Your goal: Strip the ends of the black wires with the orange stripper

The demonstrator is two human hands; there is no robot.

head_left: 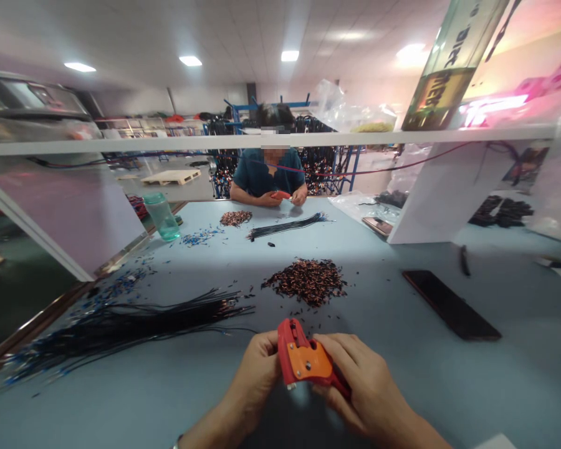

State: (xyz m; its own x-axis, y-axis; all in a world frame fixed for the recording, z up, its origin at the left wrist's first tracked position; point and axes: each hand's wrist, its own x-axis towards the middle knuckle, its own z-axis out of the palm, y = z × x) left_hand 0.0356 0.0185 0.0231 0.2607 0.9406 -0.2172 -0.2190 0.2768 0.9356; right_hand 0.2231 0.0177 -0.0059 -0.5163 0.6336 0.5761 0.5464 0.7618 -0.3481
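Observation:
A red and orange wire stripper (pixel 307 362) is in front of me, low above the table. My right hand (pixel 362 380) is wrapped round its handles. At the left side of its head is my left hand (pixel 257 380), thumb and fingers pressed together; what they pinch is hidden behind the tool. To the left lies a bundle of black wires (pixel 159 324), with blue tips at the left end and copper-coloured tips at the right. One thin wire strays from the bundle towards my left hand. Beyond the stripper is a heap of small black and copper-coloured pieces (pixel 308 282).
A dark phone (pixel 451 304) lies right. Blue bits (pixel 126 280) are scattered left, near a green cup (pixel 163 217). A white shelf (pixel 262 142) crosses above, bearing a bottle (pixel 449 75). Opposite, a person (pixel 268 174) holds a red tool near another wire bundle (pixel 287 226).

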